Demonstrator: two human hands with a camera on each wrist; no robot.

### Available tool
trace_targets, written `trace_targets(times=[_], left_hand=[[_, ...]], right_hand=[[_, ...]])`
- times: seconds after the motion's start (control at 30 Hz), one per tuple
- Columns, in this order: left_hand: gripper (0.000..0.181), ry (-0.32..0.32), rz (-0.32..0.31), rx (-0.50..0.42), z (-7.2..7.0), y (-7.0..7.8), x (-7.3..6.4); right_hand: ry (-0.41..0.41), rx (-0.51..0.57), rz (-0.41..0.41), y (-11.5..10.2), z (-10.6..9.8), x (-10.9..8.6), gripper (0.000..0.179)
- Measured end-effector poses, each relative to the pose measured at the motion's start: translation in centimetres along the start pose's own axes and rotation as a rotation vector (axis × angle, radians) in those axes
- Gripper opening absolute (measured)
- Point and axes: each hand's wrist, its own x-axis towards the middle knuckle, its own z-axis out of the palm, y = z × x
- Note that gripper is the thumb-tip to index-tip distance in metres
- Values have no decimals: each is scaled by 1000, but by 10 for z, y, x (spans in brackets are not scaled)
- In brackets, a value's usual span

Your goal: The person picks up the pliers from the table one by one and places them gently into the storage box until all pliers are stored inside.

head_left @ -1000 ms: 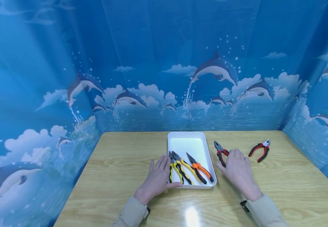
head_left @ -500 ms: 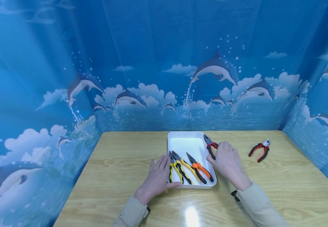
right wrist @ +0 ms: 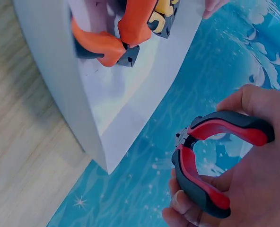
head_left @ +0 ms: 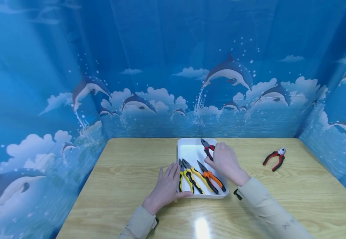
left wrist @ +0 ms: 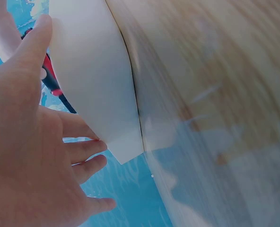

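My right hand (head_left: 226, 162) grips red-and-black pliers (head_left: 207, 149) by the handles, over the back right part of a white tray (head_left: 189, 149). In the right wrist view those pliers (right wrist: 189, 172) have their handles spread, with fingers behind the lower one. My left hand (head_left: 165, 187) rests at the tray's front left corner, fingers straight along the left side and thumb along the front rim. The left wrist view shows its fingertips right at the tray's outer wall (left wrist: 95, 75). Inside the tray lie orange-and-black long-nose pliers (head_left: 210, 177) and two yellow-and-black pliers (head_left: 201, 179).
Another pair of red-and-black pliers (head_left: 276, 159) lies on the wooden table (head_left: 125, 172), right of the tray. A blue curtain (head_left: 161, 119) printed with dolphins rises behind the table's back edge and along both sides.
My right hand has lifted the red-and-black pliers from beside the tray and carried them left, over its right rim to above the inside. My left hand has stayed put.
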Motion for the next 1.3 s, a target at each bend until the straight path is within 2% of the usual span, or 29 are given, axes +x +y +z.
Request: trace_targets(times=[0.3, 0.43, 0.63, 0.93, 1.17, 1.3], left_hand=[[111, -15, -10, 4, -1, 0, 1], [111, 0, 8, 17, 0, 0, 1], [112, 23, 28, 32, -1, 1, -1], [112, 10, 15, 46, -1, 1, 0], [112, 20, 18, 44, -1, 1, 0], [112, 20, 16, 39, -1, 0, 0]], right_hand=[[-133, 25, 30, -20, 14, 25, 62], [-199, 27, 30, -27, 22, 35, 68], [-287, 68, 29, -31, 32, 44, 67], [-346, 27, 30, -41, 45, 53, 71], [-442, 80, 75, -46, 47, 59, 60], [-464, 71, 63, -45, 47, 62, 58]])
